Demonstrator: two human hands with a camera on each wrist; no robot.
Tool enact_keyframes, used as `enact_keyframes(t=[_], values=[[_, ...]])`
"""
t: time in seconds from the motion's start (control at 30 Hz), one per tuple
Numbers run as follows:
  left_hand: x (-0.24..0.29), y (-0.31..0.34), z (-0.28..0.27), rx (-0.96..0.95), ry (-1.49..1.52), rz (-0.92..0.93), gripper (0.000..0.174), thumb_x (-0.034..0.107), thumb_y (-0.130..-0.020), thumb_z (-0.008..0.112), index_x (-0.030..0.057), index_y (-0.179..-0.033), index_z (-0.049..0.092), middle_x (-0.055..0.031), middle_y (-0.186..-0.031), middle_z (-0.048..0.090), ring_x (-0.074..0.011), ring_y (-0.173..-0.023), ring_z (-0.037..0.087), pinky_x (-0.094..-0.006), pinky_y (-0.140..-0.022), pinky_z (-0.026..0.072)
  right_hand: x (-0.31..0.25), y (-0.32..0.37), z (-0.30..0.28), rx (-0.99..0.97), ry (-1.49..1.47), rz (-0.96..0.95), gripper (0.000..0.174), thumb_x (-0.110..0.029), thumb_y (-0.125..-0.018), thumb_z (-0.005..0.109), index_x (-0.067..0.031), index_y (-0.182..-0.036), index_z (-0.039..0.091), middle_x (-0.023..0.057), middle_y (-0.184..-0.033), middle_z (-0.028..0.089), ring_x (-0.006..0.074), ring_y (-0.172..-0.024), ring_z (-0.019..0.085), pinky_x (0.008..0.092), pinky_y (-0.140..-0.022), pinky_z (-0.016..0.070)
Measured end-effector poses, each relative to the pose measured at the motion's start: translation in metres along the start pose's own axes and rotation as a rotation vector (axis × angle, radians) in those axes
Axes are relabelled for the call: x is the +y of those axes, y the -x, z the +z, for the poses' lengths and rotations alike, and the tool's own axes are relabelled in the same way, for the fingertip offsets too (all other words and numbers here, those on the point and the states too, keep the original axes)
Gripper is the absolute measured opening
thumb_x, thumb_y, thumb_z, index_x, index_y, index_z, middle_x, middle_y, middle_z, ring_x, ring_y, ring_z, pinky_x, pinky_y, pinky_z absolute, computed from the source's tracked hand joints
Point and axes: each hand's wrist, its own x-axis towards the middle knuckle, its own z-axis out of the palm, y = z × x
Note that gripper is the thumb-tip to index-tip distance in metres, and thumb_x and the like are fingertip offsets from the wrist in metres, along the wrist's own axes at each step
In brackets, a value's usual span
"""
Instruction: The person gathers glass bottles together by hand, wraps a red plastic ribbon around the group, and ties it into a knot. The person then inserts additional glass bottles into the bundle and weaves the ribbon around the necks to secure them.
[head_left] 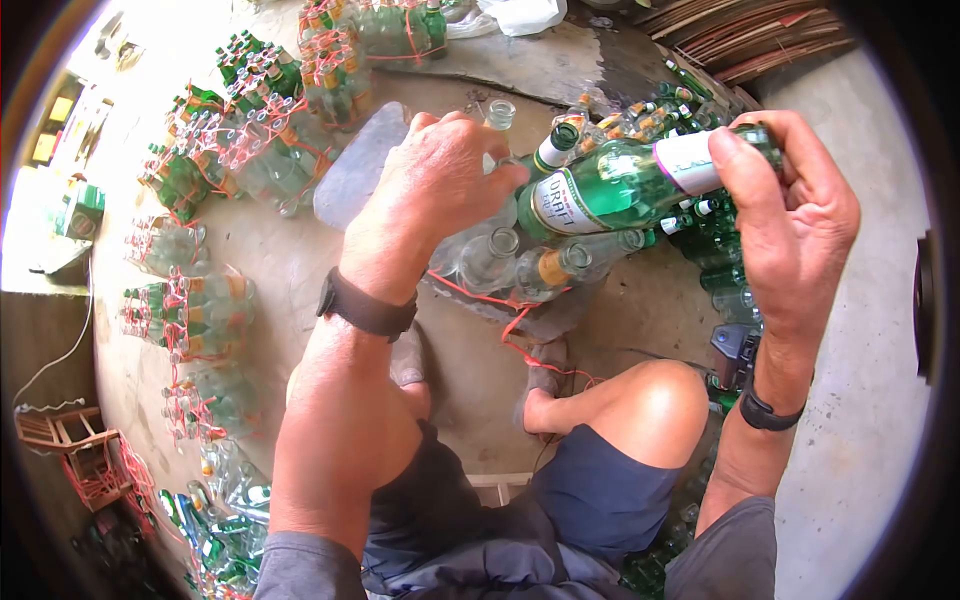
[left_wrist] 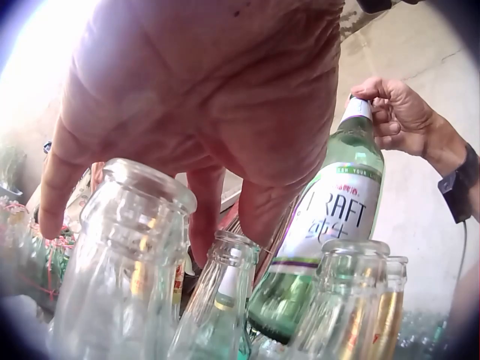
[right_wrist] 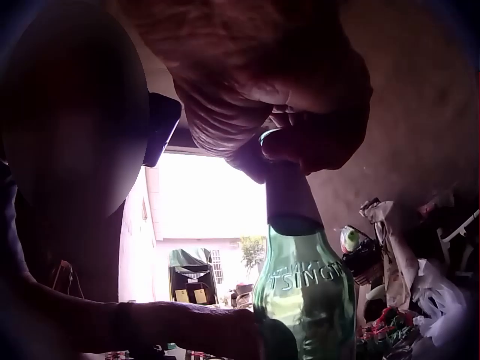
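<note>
My right hand grips a green glass bottle by its neck. The bottle lies tilted in the head view, base toward the left, with a white "DRAFT" label and a white neck band. Raised "TSING" lettering shows on its shoulder in the right wrist view. My left hand hovers over a group of clear bottles, its fingers pointing down loosely among the necks. In the left wrist view a wide-mouthed clear bottle stands in front of those fingers. Another green bottle neck rises near the left fingertips.
Red cord trails from the clear bottles between the feet. Cord-tied bottle bundles stand on the left, and loose green bottles lie at right. A grey slab sits behind the left wrist. Sticks are piled at the back.
</note>
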Motion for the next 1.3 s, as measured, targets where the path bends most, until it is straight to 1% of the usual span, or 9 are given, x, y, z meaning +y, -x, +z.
enact_keyframes(t=[0.07, 0.17, 0.3, 0.53, 0.83, 0.9, 1.03, 1.17, 1.3], values=[[-0.001, 0.0, 0.001, -0.004, 0.0, 0.004, 0.029, 0.034, -0.088, 0.077, 0.0114, -0.106, 0.081, -0.0122, -0.115, 0.077, -0.0346, -0.111, 0.068, -0.0439, -0.099, 0.0541, 0.008, -0.001, 0.01, -0.028, 0.023, -0.087, 0.01, -0.01, -0.097, 0.073, -0.0008, -0.099, 0.068, -0.0097, -0.078, 0.055, -0.0024, -0.066, 0.043, 0.0184, -0.056, 0.0317], [-0.006, -0.005, 0.006, 0.002, 0.025, 0.032, 0.029, 0.033, -0.088, 0.077, 0.0101, -0.105, 0.081, -0.0146, -0.111, 0.077, -0.0365, -0.104, 0.07, -0.0441, -0.096, 0.0546, 0.015, -0.001, 0.022, 0.012, 0.028, -0.055, 0.013, -0.009, -0.09, 0.078, -0.0011, -0.089, 0.067, -0.0073, -0.067, 0.054, -0.0013, -0.058, 0.042, 0.0207, -0.051, 0.035], [-0.01, -0.003, 0.012, 0.076, 0.046, 0.096, 0.029, 0.031, -0.087, 0.078, 0.0076, -0.103, 0.081, -0.018, -0.104, 0.077, -0.0387, -0.097, 0.072, -0.0449, -0.093, 0.0551, 0.026, -0.002, 0.03, 0.011, 0.058, -0.043, 0.02, -0.013, -0.087, 0.081, -0.0007, -0.088, 0.066, -0.0057, -0.065, 0.049, 0.0008, -0.058, 0.04, 0.0227, -0.051, 0.0337], [-0.008, -0.003, 0.009, 0.018, 0.063, 0.078, 0.028, 0.03, -0.087, 0.078, 0.0072, -0.103, 0.081, -0.0183, -0.103, 0.076, -0.0393, -0.097, 0.071, -0.0451, -0.091, 0.0548, 0.03, -0.003, 0.034, 0.019, 0.026, -0.066, 0.023, -0.017, -0.085, 0.082, -0.0008, -0.088, 0.066, -0.0045, -0.063, 0.045, 0.0022, -0.057, 0.039, 0.0241, -0.051, 0.0328], [-0.013, -0.004, 0.017, 0.031, 0.045, 0.098, 0.029, 0.031, -0.089, 0.078, 0.0082, -0.106, 0.081, -0.0153, -0.113, 0.077, -0.0375, -0.106, 0.069, -0.0443, -0.099, 0.0519, 0.032, 0.001, 0.04, -0.002, 0.025, -0.051, 0.021, -0.015, -0.085, 0.083, -0.002, -0.086, 0.066, -0.0033, -0.059, 0.048, 0.0021, -0.054, 0.041, 0.025, -0.048, 0.0348], [-0.012, -0.004, 0.016, 0.039, 0.029, 0.11, 0.028, 0.031, -0.089, 0.078, 0.0095, -0.107, 0.081, -0.0144, -0.114, 0.077, -0.0376, -0.106, 0.069, -0.0436, -0.1, 0.0517, 0.035, 0.004, 0.046, -0.045, 0.129, -0.116, 0.019, -0.014, -0.084, 0.083, -0.0035, -0.086, 0.067, -0.0025, -0.056, 0.049, 0.0026, -0.051, 0.041, 0.0257, -0.047, 0.035], [-0.002, 0.0, 0.006, 0.016, -0.01, 0.05, 0.027, 0.032, -0.09, 0.077, 0.0107, -0.107, 0.081, -0.013, -0.115, 0.077, -0.0373, -0.106, 0.069, -0.0436, -0.101, 0.052, 0.045, 0.015, 0.056, -0.088, 0.185, -0.143, 0.018, -0.013, -0.084, 0.083, -0.0044, -0.091, 0.068, 0.0029, -0.055, 0.048, 0.0089, -0.046, 0.043, 0.029, -0.047, 0.0373], [-0.004, -0.001, 0.009, 0.0, -0.025, 0.046, 0.028, 0.033, -0.091, 0.076, 0.011, -0.107, 0.081, -0.0121, -0.115, 0.077, -0.0371, -0.107, 0.068, -0.0442, -0.1, 0.0532, 0.054, 0.014, 0.059, -0.092, 0.182, -0.129, 0.02, -0.014, -0.084, 0.083, -0.0043, -0.093, 0.068, 0.0046, -0.055, 0.048, 0.0113, -0.046, 0.045, 0.0305, -0.047, 0.0387], [-0.004, -0.002, 0.009, 0.006, -0.016, 0.042, 0.028, 0.034, -0.091, 0.076, 0.0118, -0.107, 0.081, -0.0114, -0.115, 0.077, -0.0373, -0.108, 0.068, -0.0453, -0.097, 0.0547, 0.054, 0.017, 0.064, -0.129, 0.17, -0.098, 0.021, -0.016, -0.083, 0.082, -0.0051, -0.093, 0.068, 0.007, -0.057, 0.053, 0.0163, -0.048, 0.052, 0.0337, -0.05, 0.0439]])
